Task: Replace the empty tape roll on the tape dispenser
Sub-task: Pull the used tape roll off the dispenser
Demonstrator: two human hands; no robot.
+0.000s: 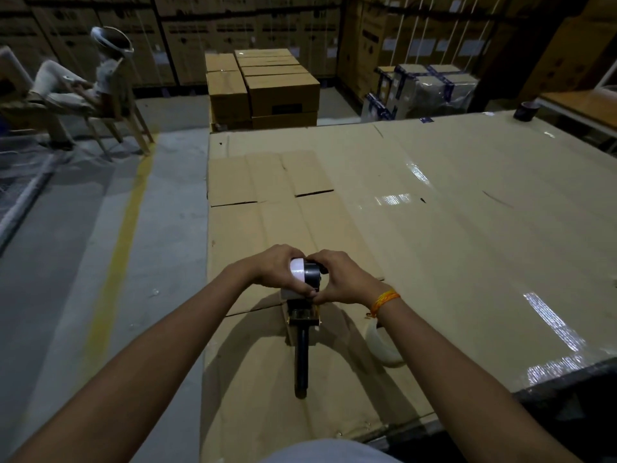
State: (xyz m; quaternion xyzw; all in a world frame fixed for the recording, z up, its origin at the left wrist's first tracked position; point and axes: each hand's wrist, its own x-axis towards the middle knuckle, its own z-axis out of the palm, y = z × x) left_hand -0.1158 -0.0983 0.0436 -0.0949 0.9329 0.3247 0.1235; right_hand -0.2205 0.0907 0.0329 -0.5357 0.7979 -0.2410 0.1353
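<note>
We are gripping a tape roll (298,275) in our left hand (278,267) and steadying the tape dispenser (303,324) head on the cardboard-covered table (467,228) with our right hand (340,279), seemingly seating it, threading probably remaining

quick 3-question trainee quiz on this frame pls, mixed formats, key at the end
1. True or false: the tape dispenser lies on the cardboard-covered table with its black handle pointing toward the person.
2. Multiple choice: what does the left hand grip? A) a white tape roll B) a knife C) a cardboard box
3. Fill in: the orange band sits on the ___ wrist.

Key
1. True.
2. A: the left hand's fingers close on the white tape roll at the dispenser's head, where the right hand also grips.
3. Right.
</note>
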